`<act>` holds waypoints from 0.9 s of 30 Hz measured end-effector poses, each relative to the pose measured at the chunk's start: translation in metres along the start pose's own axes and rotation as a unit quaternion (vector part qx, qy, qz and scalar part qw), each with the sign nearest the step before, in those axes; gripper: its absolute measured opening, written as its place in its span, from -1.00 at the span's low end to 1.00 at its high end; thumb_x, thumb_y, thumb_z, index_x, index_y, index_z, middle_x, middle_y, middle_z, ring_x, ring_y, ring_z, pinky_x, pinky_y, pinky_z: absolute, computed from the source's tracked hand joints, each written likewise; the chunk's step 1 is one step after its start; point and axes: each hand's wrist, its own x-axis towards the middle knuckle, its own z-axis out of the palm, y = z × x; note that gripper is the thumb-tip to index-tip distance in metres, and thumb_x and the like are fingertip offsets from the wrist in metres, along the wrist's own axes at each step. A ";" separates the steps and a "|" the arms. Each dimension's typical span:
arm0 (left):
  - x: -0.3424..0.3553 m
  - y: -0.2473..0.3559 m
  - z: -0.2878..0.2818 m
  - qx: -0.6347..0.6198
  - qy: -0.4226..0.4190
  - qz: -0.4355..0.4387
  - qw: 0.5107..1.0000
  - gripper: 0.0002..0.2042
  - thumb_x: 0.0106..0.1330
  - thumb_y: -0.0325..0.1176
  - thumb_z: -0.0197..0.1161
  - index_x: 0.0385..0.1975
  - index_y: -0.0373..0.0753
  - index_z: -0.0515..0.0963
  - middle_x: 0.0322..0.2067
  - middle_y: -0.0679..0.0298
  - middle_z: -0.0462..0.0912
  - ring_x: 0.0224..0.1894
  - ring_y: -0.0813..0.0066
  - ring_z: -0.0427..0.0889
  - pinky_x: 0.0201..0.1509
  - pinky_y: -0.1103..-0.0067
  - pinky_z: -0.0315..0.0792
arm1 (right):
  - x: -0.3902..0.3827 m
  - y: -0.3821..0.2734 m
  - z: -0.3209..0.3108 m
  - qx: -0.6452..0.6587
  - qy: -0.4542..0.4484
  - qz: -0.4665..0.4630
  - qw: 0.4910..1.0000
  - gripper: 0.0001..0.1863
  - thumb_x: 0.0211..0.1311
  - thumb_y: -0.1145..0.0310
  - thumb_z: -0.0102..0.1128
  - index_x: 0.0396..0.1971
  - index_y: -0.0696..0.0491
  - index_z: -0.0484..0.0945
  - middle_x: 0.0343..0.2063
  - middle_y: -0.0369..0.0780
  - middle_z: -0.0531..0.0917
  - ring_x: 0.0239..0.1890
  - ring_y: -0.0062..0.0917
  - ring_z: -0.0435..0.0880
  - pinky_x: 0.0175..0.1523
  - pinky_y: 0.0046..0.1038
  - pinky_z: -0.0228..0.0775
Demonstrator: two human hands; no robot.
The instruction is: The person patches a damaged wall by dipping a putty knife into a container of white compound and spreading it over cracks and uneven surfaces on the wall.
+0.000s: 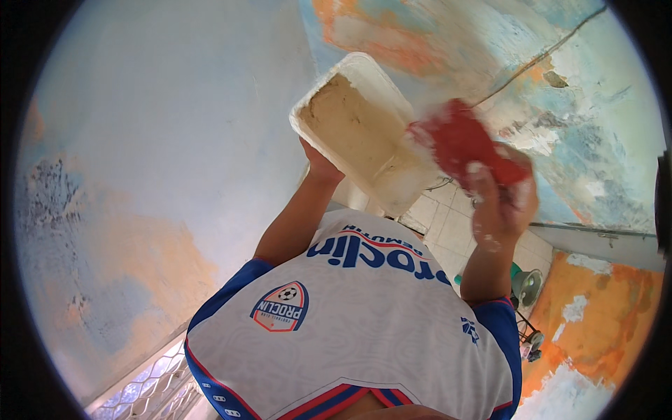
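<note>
My left hand (322,162) grips the near left side of a white rectangular plastic tub (365,61), its fingers mostly hidden behind it. The tub is tilted so that I see inside, where cream-coloured paste coats the bottom and walls. To its right, my right hand (509,199) is closed on a flat red spreader (462,140), thumb pressed along the near face. White smears mark the spreader and my fingers. Motion blurs the spreader's far edge, which is close to the tub's right rim; I cannot tell whether they touch.
A patchy blue, white and orange wall (175,105) spreads around me, with a thin cable (539,57) running across its upper right. Below are pale floor tiles (448,220) and a green object with a round front (526,285). A metal lattice (150,385) stands at the lower left.
</note>
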 end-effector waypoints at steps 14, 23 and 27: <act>-0.077 -0.049 0.033 0.126 -0.062 -0.003 0.990 0.09 0.02 0.35 0.44 0.45 -0.25 0.17 0.34 0.00 0.39 0.33 0.07 0.46 0.40 0.22 0.42 | -0.041 -0.018 0.005 -0.255 -0.248 -0.007 0.935 -0.78 0.26 0.47 0.28 -0.09 0.01 0.67 -0.43 -0.08 0.72 -0.47 -0.12 0.69 -0.35 -0.20 0.51; -0.107 -0.044 0.013 0.110 -0.019 -0.016 0.994 0.08 0.04 0.45 0.34 0.41 -0.27 0.24 0.30 0.04 0.44 0.29 0.11 0.50 0.38 0.23 0.44 | -0.066 -0.016 -0.004 -0.140 -0.276 0.021 0.951 -0.77 0.24 0.46 0.29 -0.09 0.05 0.68 -0.40 -0.09 0.73 -0.44 -0.14 0.70 -0.30 -0.21 0.53; -0.118 -0.042 0.005 0.108 -0.010 -0.024 0.994 0.06 0.07 0.46 0.30 0.42 -0.25 0.23 0.31 0.06 0.43 0.31 0.12 0.48 0.39 0.23 0.42 | -0.075 -0.012 -0.005 -0.108 -0.283 0.019 0.953 -0.76 0.25 0.46 0.29 -0.07 0.05 0.69 -0.38 -0.09 0.74 -0.39 -0.15 0.71 -0.24 -0.23 0.54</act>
